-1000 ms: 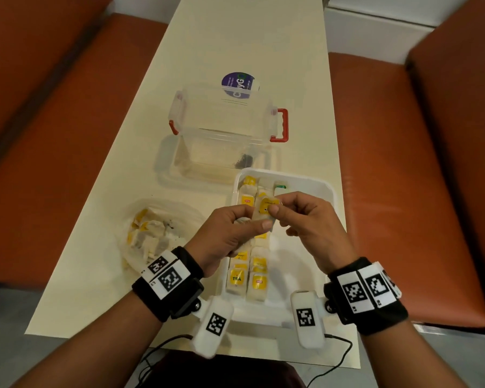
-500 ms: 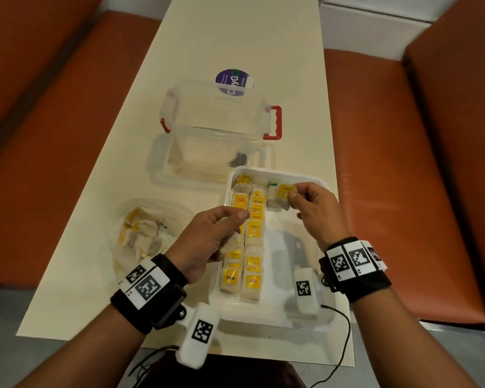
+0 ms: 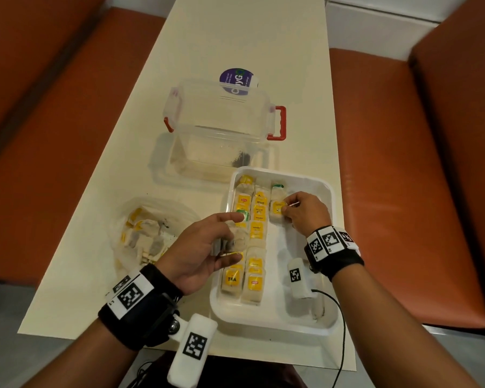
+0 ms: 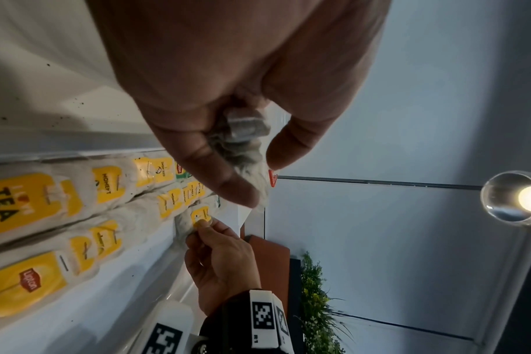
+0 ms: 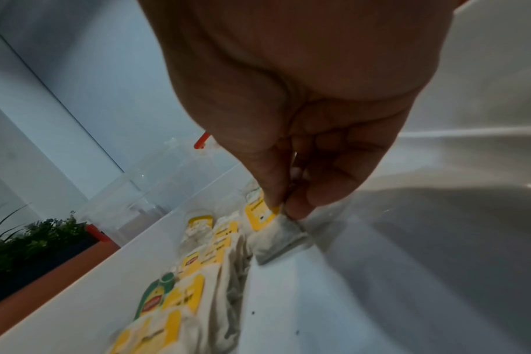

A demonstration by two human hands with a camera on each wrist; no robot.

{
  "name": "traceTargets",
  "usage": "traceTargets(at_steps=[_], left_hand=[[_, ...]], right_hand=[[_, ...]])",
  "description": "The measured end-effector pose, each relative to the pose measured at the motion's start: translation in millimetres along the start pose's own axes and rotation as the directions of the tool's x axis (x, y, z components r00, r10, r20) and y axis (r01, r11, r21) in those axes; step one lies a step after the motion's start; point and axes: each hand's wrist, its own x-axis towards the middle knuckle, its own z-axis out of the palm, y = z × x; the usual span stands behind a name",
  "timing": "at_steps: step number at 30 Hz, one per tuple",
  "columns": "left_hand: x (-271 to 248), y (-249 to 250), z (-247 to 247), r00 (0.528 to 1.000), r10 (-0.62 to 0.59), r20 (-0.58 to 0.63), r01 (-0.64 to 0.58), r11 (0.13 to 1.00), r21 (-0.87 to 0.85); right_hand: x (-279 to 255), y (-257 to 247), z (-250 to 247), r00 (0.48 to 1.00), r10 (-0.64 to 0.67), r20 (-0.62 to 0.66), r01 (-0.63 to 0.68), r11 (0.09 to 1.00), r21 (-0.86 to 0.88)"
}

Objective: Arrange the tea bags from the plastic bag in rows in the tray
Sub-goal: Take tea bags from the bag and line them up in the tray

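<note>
The right hand (image 3: 305, 210) has lowered its pinched tea bag (image 3: 277, 211) into the white tray (image 3: 329, 191), beside two filled rows. The left hand (image 3: 205, 247), apart, grips more tea bags (image 3: 235, 239); the plastic bag (image 3: 149, 233) lies left of it.

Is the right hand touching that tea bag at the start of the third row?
Touching. The right wrist view shows the right hand pinching the tea bag by its yellow tag, thumb and finger closed on it, low over the tray.

The right hand (image 3: 305, 212) now sets its yellow-tagged tea bag (image 3: 277, 211) down in the tray (image 3: 328, 191), behind the green-tagged bag, while the left hand (image 3: 207, 247) draws back.
</note>
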Motion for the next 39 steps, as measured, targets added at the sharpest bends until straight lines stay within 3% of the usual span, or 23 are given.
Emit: traceTargets(at_steps=[17,25,34,39], left_hand=[[6.4,1.7,0.7,1.000,0.030,0.002,-0.030,0.995,-0.092],[9.0,6.8,2.3,1.000,0.027,-0.012,-0.027,0.998,-0.052],[10.5,11.2,8.4,1.000,0.013,-0.008,-0.014,0.991,-0.135],[10.2,10.1,11.3,1.000,0.002,0.004,-0.001,0.989,-0.148]], right_hand=[[4.9,-4.2,1.2,0.998,0.025,-0.059,-0.019,0.995,0.097],[6.7,-0.6,2.7,0.997,0.033,-0.065,-0.021,0.984,0.175],[-2.2,1.1,-3.9,0.990,-0.084,-0.113,0.099,0.986,0.134],[-23.0,-6.3,-12.8,0.982,-0.165,-0.097,0.181,0.964,0.193]])
